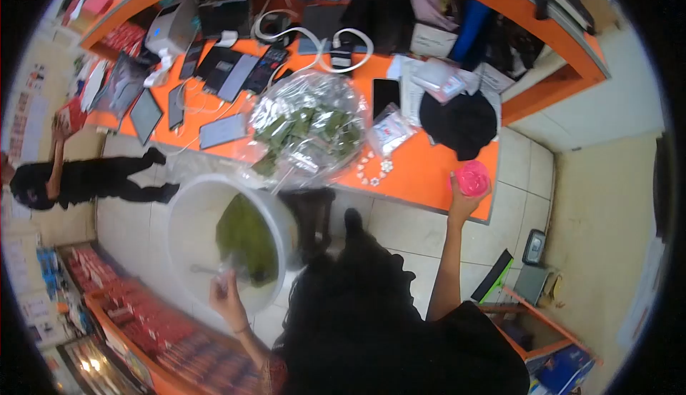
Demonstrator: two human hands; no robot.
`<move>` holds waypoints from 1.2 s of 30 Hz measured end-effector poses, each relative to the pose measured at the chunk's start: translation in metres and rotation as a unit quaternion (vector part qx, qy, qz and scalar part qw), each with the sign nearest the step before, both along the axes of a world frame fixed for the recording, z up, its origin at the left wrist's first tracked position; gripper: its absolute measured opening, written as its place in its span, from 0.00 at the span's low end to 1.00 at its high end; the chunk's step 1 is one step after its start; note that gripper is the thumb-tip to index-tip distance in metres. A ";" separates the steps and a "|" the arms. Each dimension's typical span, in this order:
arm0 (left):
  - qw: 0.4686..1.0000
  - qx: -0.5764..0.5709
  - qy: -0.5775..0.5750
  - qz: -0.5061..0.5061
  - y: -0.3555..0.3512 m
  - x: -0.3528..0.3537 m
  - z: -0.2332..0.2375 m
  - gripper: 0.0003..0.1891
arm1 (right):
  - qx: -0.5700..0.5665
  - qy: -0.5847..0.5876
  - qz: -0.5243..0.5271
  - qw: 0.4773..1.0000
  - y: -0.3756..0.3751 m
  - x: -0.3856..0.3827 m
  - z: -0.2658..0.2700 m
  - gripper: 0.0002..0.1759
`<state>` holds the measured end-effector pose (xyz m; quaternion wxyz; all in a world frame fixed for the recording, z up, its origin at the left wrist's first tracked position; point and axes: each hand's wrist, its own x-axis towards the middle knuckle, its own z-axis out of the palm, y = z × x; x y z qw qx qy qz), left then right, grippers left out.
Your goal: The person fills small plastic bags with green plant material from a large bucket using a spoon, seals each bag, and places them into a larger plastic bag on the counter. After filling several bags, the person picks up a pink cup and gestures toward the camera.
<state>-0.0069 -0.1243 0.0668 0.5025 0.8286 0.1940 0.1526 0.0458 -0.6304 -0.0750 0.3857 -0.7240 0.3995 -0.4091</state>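
My left hand point(227, 301) is closed, fingers pinched together, over the near side of a large white tub point(187, 213). Something small and see-through, blurred, shows at its fingertips, and I cannot tell what it is. A mass of green leafy matter point(246, 234) lies inside the tub. At the table's right front corner, the fingers of my right hand point(461, 202) wrap round a bright pink cup point(472, 178). A clear plastic bag point(307, 127) with green leaves in it sits on the orange table point(421, 186), beside the tub.
Several phones and tablets, a black cloth point(459, 123), a small packet point(391, 131) and a beaded string point(374, 175) lie on the table. Another person point(78, 181) stands at the left. Red-packed shelves point(143, 316) line the lower left; a broom point(493, 277) is at right.
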 end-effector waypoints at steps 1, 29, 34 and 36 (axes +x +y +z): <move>1.000 0.011 0.012 0.009 0.000 -0.003 0.007 0.08 | -0.013 0.003 -0.009 1.000 0.002 0.001 -0.006 0.54; 0.962 -0.020 0.007 -0.272 0.103 -0.012 0.030 0.07 | 0.132 0.107 0.889 0.425 0.436 0.055 0.165 0.18; 0.967 -0.071 -0.104 -0.224 0.120 -0.008 0.008 0.06 | 0.231 0.003 0.766 0.600 0.458 0.031 0.164 0.13; 0.973 -0.131 -0.046 -0.183 0.127 -0.015 0.006 0.06 | 0.179 -0.045 0.702 0.688 0.460 0.018 0.169 0.13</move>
